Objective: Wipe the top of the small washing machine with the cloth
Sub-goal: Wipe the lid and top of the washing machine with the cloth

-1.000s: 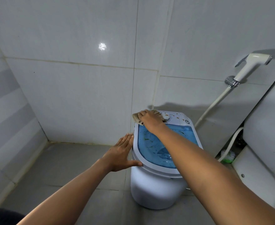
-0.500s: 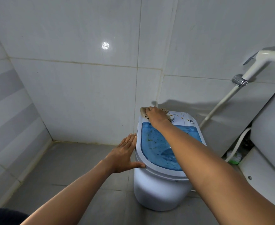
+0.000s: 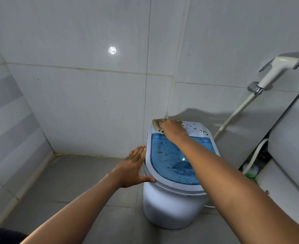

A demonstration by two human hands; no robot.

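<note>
Blue-lidded white washing machine (image 3: pixel 173 206), beige cloth (image 3: pixel 156 124)

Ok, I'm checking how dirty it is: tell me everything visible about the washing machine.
The washing machine is a small white plastic tub standing upright on the floor by the wall. Its clear blue lid is closed and speckled with dark bits. The right hand presses a cloth on the back panel; the left hand rests against its side.

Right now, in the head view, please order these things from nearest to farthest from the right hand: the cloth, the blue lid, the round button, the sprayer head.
1. The cloth: under the right hand, at the machine's back left corner.
2. The blue lid: just in front of the hand.
3. The round button: on the panel's right end.
4. The sprayer head: high on the right wall.
</note>
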